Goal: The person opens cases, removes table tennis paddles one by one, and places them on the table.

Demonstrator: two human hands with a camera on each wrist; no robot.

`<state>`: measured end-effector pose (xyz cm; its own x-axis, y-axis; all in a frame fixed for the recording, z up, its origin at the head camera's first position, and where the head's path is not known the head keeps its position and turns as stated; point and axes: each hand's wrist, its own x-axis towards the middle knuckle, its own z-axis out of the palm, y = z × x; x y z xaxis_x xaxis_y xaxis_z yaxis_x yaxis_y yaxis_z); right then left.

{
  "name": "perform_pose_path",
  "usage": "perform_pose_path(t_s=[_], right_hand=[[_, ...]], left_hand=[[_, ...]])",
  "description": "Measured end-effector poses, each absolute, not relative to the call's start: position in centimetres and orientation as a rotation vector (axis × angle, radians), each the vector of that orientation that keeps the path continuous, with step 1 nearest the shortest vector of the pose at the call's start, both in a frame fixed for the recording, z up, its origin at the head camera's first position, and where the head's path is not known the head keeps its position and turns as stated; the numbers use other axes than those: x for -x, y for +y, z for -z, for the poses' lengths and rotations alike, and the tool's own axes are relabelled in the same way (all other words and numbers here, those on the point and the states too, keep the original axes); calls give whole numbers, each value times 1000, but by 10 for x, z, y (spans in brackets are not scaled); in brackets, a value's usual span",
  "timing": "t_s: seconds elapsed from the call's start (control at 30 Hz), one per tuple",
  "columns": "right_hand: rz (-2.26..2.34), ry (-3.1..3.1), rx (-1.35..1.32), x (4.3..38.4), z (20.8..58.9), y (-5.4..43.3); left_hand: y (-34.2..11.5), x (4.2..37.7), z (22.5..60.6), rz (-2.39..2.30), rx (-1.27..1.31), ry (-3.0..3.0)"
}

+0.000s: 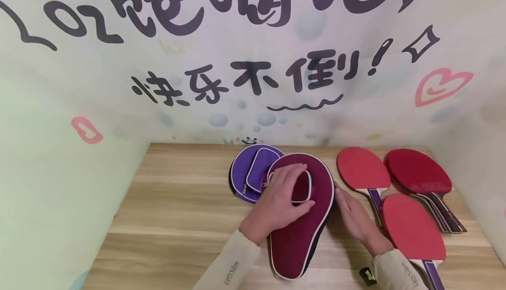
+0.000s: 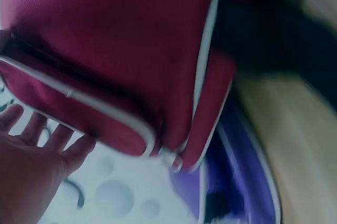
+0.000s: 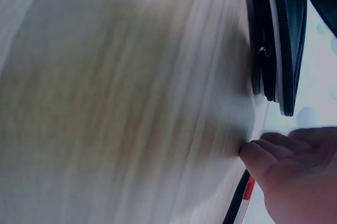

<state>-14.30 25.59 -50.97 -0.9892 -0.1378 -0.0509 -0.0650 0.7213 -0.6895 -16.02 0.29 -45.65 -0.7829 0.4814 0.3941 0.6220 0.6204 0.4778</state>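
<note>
A maroon table tennis paddle case (image 1: pixel 292 246) with white piping lies in the middle of the wooden table, its round end away from me. My left hand (image 1: pixel 272 208) grips its small front pocket (image 1: pixel 302 188), thumb at the near edge and fingers over the far edge. In the left wrist view the fingertips (image 2: pixel 79 150) meet the pocket's piped edge. My right hand (image 1: pixel 356 217) has straight fingers beside the case's right edge. Behind and left, a purple paddle case (image 1: pixel 241 171) is partly hidden under maroon fabric.
To the right lie a red paddle (image 1: pixel 361 169), a second red paddle (image 1: pixel 413 226) nearer me, and stacked darker red paddles (image 1: pixel 419 171) farther right. A small black item (image 1: pixel 367 277) lies by my right sleeve. A printed wall (image 1: pixel 253 123) closes off the table's back.
</note>
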Motion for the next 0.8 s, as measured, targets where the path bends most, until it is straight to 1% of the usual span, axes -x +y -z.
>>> perform_pose_path(t_s=[0.17,0.27,0.4,0.47,0.8], right_hand=[[1225,2929,107,142,511,253],[1211,3033,158,142,511,249],[1034,3060,323,144,516,239],[970,3030,365,145,519,235],[886,3014,359,147,518,228]], left_hand=[[27,169,472,706,849,-2712],[34,173,477,593,838,-2754],[34,176,484,439,841,-2782],[34,177,488,390,840,-2791],[33,176,495,364,828,-2866]])
